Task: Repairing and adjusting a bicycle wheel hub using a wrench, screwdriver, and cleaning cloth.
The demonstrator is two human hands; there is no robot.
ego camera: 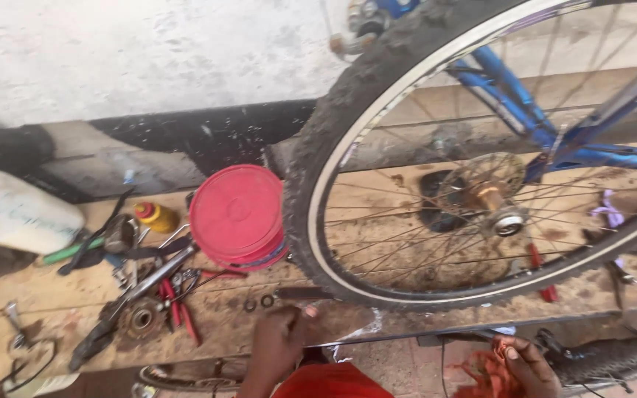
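Red rag (489,372) is bunched in your right hand (528,365); your left hand (280,340) pinches something tiny on the desk (53,295), wheel (481,155) at 12 o'clock.

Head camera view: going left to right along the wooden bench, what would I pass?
White sack → yellow bottle → red lid → bicycle wheel → wheel hub.

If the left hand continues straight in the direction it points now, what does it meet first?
Probably the bicycle tyre. The left hand points up and slightly right over the wooden bench; two small washers lie just left of that line. Depth is unclear.
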